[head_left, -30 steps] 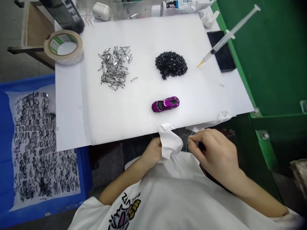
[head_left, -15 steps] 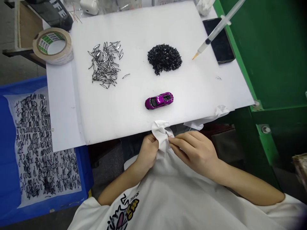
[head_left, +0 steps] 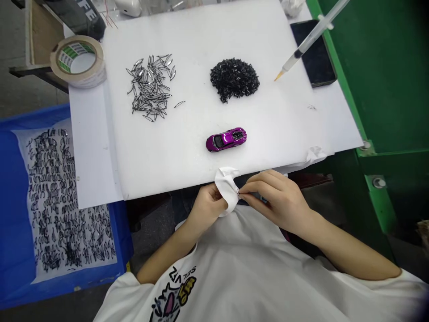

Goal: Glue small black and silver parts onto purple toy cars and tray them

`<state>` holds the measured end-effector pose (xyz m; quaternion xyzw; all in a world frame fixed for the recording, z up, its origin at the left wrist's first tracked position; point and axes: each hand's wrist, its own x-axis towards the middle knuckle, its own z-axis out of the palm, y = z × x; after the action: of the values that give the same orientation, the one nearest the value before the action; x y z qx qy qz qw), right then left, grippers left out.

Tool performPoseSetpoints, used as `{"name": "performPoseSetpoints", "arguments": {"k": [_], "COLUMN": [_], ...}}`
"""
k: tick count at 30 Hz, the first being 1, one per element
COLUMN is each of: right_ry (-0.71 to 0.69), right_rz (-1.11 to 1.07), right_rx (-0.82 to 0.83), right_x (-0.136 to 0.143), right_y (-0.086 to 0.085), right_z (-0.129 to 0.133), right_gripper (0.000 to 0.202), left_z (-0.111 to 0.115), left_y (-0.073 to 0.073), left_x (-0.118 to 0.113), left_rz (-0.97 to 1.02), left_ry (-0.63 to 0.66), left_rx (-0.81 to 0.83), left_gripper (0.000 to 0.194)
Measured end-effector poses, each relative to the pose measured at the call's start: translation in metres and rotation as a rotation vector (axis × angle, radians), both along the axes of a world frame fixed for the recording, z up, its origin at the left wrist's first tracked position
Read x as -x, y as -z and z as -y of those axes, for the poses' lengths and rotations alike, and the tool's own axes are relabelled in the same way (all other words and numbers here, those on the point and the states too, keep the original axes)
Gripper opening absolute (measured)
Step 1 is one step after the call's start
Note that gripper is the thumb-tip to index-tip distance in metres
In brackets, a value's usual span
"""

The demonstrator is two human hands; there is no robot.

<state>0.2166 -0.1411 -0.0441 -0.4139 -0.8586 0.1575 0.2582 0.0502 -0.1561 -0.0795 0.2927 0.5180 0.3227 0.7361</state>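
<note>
At the front edge of the white board (head_left: pixel 161 165), my left hand (head_left: pixel 208 205) is closed on a crumpled white tissue (head_left: pixel 227 188). My right hand (head_left: pixel 276 197) pinches at the tissue's right side with thumb and fingertips; whatever small part sits between those tips is too small to make out. Just beyond my hands lies a purple toy car (head_left: pixel 226 139) on the board. Farther back are a heap of small black pieces (head_left: pixel 234 78) and, to its left, a pile of thin clear leaf-shaped pieces with black outlines (head_left: pixel 150 87). One such piece (head_left: pixel 179 104) lies apart.
A syringe with an orange tip (head_left: pixel 301 49) lies over a dark phone (head_left: pixel 318 62) at back right. Left are a tape roll (head_left: pixel 78 62), a black bottle (head_left: pixel 83 20) and a blue bin (head_left: pixel 13 188) holding a sheet of black-outlined pieces (head_left: pixel 72 201). A green metal frame (head_left: pixel 378 89) stands at right.
The small black piece seen on the tissue at my right fingertips no longer shows. The tissue has folded over between my hands. The whole view has shifted slightly.
</note>
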Motion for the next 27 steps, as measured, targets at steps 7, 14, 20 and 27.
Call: {"name": "performPoseSetpoints", "arguments": {"k": [7,14,20,27], "right_ry": [-0.161,-0.142,0.151,0.27], "right_rz": [-0.012,0.051,-0.159,-0.511], "right_rx": [-0.013,-0.072,0.098,0.067], "right_x": [-0.002,-0.001,-0.04,-0.023], "right_y": [-0.003,-0.001,-0.026,-0.035], "right_z": [-0.004,-0.004,-0.013,-0.049], "right_gripper": [0.001,0.005,0.02,0.013], "left_z": [-0.004,-0.008,-0.006,-0.048], "left_y": [-0.002,-0.004,-0.026,-0.094], "left_x": [0.008,0.012,0.032,0.062], "left_rz": [0.019,-0.12,-0.382,-0.967], "left_ry": [0.155,0.204,0.412,0.728], "left_rx": [-0.041,-0.129,-0.265,-0.804], "left_gripper": [0.012,0.007,0.018,0.023]}}
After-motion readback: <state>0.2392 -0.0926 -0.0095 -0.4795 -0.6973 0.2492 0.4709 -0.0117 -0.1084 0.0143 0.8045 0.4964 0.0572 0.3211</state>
